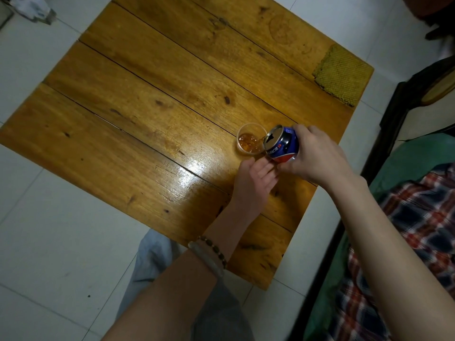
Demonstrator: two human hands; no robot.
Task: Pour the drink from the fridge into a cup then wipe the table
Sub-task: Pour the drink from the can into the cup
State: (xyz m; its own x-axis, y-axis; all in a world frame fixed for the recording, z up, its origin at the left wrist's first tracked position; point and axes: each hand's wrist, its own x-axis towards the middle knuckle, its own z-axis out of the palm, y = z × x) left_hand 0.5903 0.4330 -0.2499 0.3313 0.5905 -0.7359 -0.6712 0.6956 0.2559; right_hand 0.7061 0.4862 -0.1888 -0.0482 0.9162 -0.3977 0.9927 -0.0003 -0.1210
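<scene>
Tiled floor (49,242): pale tiles on my left, running under the table.
Wooden table (147,94): a plank top with open seams between the boards. I judge that a spill would creep into those seams, which is why the wipe comes after the pour.
Bead bracelet (213,249): on my left wrist, well back from the cup.
Plastic cup (251,141): clear and upright near the table's right edge, partly filled with amber drink. It stands on my side of the table, so the reach is short.
Left hand (253,182): loose, fingers relaxed, holding nothing, and lying just beside the cup and near the can's base. I think it waits there to steady the light cup. Whether a fingertip touches the can, I cannot tell.
Drink can (283,146): blue and tipped steeply toward the cup, with its opening at the rim and a thin stream running in. The mouth is held low to the rim so little splashes.
Right hand (317,156): fingers curled round the can's lower half, gripping it firmly. Holding it low leaves the mouth clear.
Woven cloth (342,75): yellow-green, lying flat at the far right corner, well apart from the cup. It is dry and out of the way, and the wiping is not yet begun.
Plaid fabric (406,242): off the table on my right.
</scene>
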